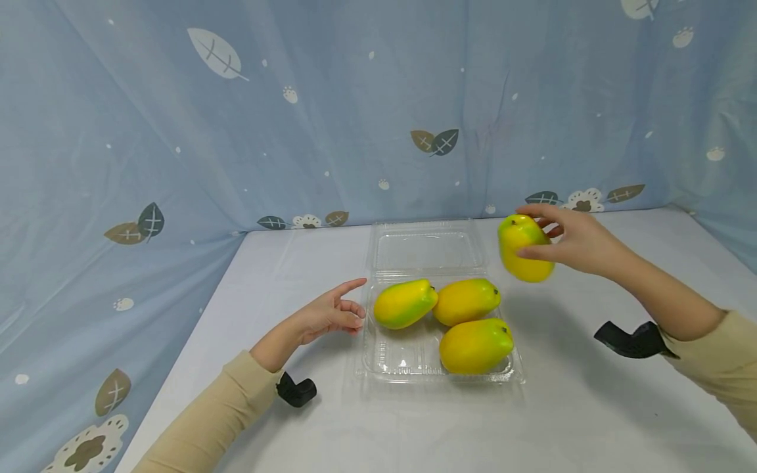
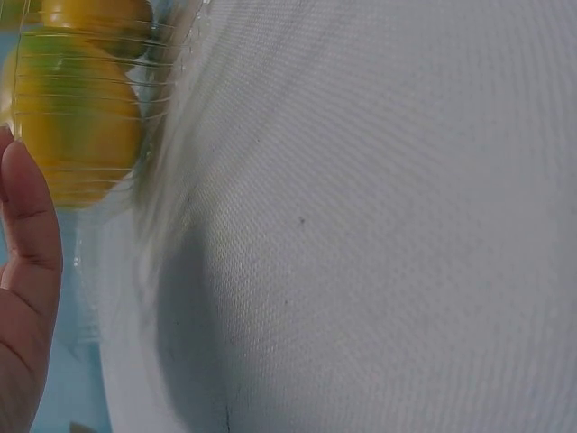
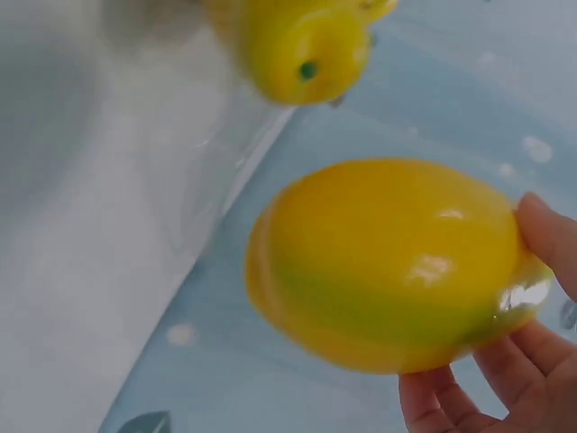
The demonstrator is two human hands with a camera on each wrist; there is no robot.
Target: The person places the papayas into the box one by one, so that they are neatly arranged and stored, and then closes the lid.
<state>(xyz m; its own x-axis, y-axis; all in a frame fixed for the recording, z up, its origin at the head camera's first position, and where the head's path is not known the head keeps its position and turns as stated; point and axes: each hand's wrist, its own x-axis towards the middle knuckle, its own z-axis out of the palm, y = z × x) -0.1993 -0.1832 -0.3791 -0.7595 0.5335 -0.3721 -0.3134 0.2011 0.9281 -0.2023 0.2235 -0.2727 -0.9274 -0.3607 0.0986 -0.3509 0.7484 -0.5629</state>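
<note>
My right hand (image 1: 582, 240) holds a yellow-green mango (image 1: 522, 259) between thumb and fingers, raised above the table to the right of a clear plastic clamshell box (image 1: 402, 358). In the right wrist view the held mango (image 3: 388, 266) lies sideways across the picture, gripped at one end. Three more mangoes sit in the box: one at left (image 1: 403, 304), one at the back right (image 1: 467, 301) and one at the front right (image 1: 476, 346). Beside the box's left wall is my left hand (image 1: 328, 314), index finger extended, the others loosely bent, holding nothing. Whether it touches the wall, I cannot tell.
The box's transparent lid (image 1: 428, 249) lies folded back toward the curtain. A white cloth covers the table (image 1: 568, 407). Behind and at the left hangs a blue patterned curtain (image 1: 331, 112). Black wrist mounts (image 1: 633, 339) stick out from both sleeves.
</note>
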